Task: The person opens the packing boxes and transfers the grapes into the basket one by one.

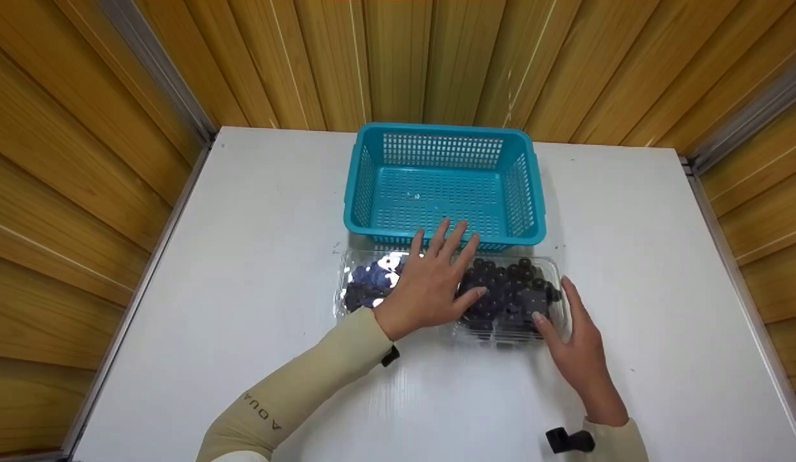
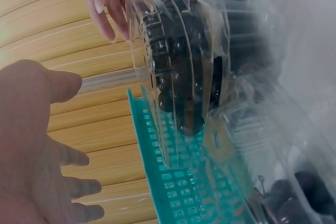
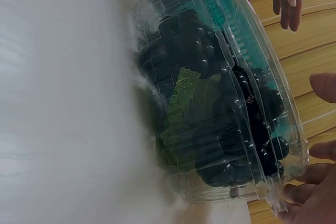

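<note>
Two clear plastic boxes of dark grapes stand side by side on the white table: a left box (image 1: pixel 365 282) and a right box (image 1: pixel 507 298). My left hand (image 1: pixel 433 285) reaches over where they meet, fingers spread and partly covering both. In the left wrist view, its fingers are straight with nothing between them. At the right box's outer end is my right hand (image 1: pixel 580 343), its thumb by the near corner and fingertips against the end. The right wrist view shows a clear lid arching over the grapes (image 3: pixel 226 145) and a green leaf-like patch (image 3: pixel 184 98) on the side.
A blue-green plastic basket (image 1: pixel 446 239) with mesh walls stands just behind the boxes, with no fruit visible in it. White tabletop (image 1: pixel 256 256) extends on either side. Wood-look panel walls (image 1: pixel 398 64) enclose the back and both sides.
</note>
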Tool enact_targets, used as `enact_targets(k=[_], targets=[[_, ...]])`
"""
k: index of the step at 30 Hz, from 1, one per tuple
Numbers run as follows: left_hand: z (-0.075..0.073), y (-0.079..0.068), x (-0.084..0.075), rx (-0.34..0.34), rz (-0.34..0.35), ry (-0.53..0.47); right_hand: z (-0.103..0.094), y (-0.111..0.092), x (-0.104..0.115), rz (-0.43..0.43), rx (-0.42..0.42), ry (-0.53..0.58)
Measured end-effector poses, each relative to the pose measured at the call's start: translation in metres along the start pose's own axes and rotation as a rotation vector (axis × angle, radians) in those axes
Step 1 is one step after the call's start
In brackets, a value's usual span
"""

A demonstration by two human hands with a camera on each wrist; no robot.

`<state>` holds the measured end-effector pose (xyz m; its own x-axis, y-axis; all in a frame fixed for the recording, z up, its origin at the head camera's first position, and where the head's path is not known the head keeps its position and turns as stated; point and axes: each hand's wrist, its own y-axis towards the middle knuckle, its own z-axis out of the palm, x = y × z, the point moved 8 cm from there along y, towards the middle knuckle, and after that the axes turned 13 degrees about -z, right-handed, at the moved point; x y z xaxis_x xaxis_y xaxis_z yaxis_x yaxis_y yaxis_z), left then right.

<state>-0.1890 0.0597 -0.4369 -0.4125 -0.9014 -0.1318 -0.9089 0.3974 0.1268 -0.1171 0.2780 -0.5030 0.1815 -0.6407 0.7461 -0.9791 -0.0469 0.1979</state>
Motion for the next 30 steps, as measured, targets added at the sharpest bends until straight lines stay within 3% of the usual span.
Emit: enact_targets(k=[14,30], targets=[[0.007,-0.003,-0.005,-0.001,0.029,0.011,0.005,-0.008,-0.006,0.052,0.014,0.037],[0.015,-0.006,-0.012,0.037,0.037,0.017,0.010,-0.014,-0.012,0.053,-0.008,0.048]])
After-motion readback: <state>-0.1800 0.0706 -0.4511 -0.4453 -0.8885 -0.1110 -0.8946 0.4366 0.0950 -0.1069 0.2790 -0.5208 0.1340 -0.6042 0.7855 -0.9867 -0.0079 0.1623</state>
